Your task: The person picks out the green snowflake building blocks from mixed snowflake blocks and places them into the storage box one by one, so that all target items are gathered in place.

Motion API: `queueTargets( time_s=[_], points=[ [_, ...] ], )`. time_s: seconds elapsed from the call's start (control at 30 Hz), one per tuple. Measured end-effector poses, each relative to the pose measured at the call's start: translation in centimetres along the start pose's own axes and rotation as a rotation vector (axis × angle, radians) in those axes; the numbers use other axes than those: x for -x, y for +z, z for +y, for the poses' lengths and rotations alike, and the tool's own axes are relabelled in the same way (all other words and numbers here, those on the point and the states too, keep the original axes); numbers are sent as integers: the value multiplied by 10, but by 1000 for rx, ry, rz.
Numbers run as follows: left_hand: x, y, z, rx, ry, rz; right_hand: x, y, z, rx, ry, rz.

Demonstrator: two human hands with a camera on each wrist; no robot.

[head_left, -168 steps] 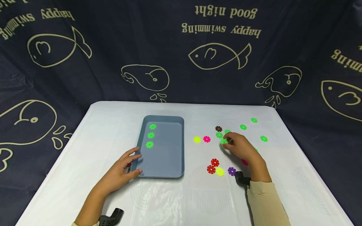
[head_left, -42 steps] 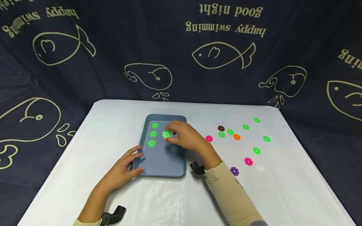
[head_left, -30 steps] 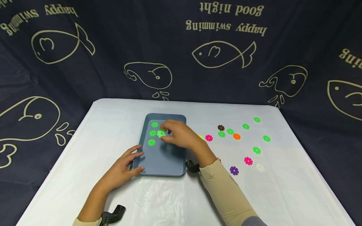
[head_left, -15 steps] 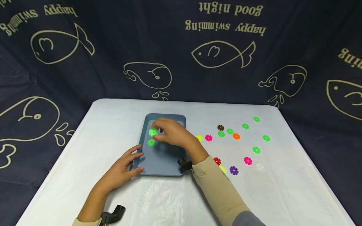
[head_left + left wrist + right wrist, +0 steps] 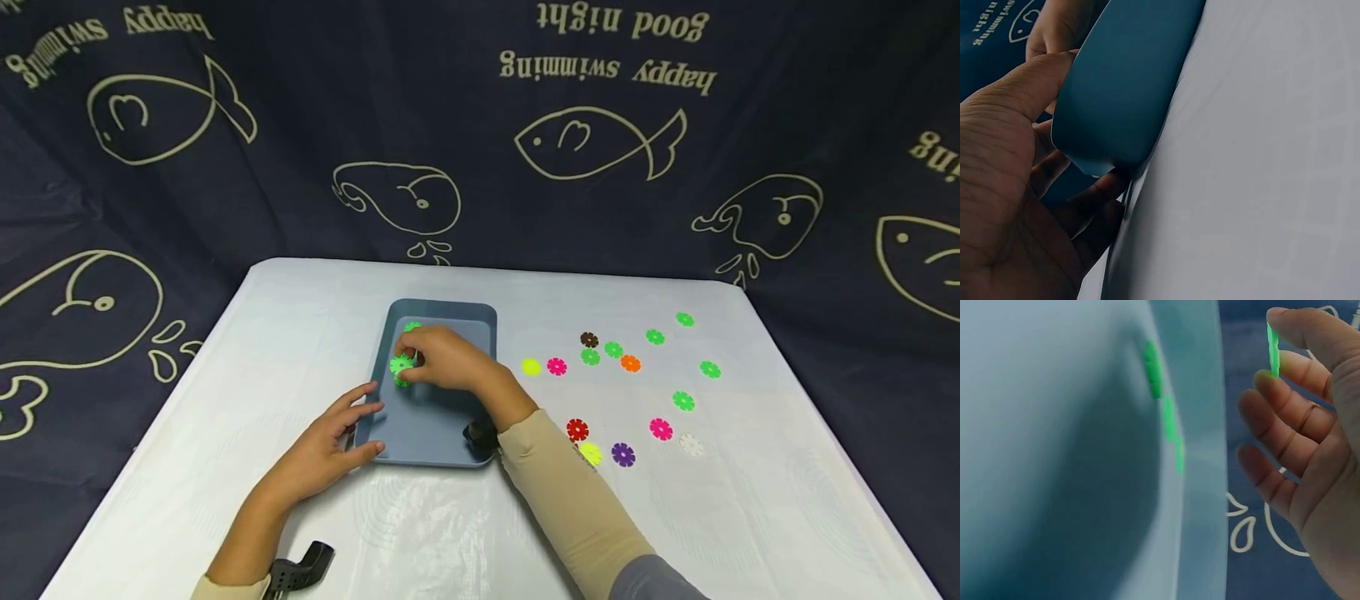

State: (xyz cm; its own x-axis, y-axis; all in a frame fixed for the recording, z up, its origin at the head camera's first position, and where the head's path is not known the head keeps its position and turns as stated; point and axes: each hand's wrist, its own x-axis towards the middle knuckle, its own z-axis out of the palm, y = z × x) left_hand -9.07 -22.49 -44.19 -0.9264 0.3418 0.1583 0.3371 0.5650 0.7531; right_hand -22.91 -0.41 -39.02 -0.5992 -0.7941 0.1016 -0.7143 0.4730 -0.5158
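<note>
My right hand (image 5: 446,358) pinches a green notched plastic disc (image 5: 1274,353) between thumb and fingertips, held above the left part of the blue-grey tray (image 5: 427,433). In the right wrist view this disc is edge-on and lifted clear of the green discs (image 5: 1152,369) lying in the tray. From the head, the lifted disc and my fingers cover most of that column. My left hand (image 5: 318,454) holds the tray's near left corner; in the left wrist view the thumb lies at the rim and fingertips touch the outer wall (image 5: 1122,94).
To the tray's right, loose discs lie scattered on the white table (image 5: 720,517): several green ones (image 5: 683,401), a brown (image 5: 589,340), an orange (image 5: 631,363), a purple (image 5: 623,454), a white (image 5: 692,445), plus pink, yellow and red ones. A dark printed cloth (image 5: 480,217) hangs behind.
My right hand took a green disc from the scattered ones and carried it left over the tray. Lately it moved further left and slightly nearer. My left hand stayed at the tray.
</note>
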Motion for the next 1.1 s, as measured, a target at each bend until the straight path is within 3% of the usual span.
queueTargets(
  time_s=[0.4,1.1],
  points=[
    [-1,1,-4,-12,22,-1,-9,29,9,3,8,-181],
    [-1,0,-2,15,-3,-6,-3,30,6,-4,43,-218]
  ],
)
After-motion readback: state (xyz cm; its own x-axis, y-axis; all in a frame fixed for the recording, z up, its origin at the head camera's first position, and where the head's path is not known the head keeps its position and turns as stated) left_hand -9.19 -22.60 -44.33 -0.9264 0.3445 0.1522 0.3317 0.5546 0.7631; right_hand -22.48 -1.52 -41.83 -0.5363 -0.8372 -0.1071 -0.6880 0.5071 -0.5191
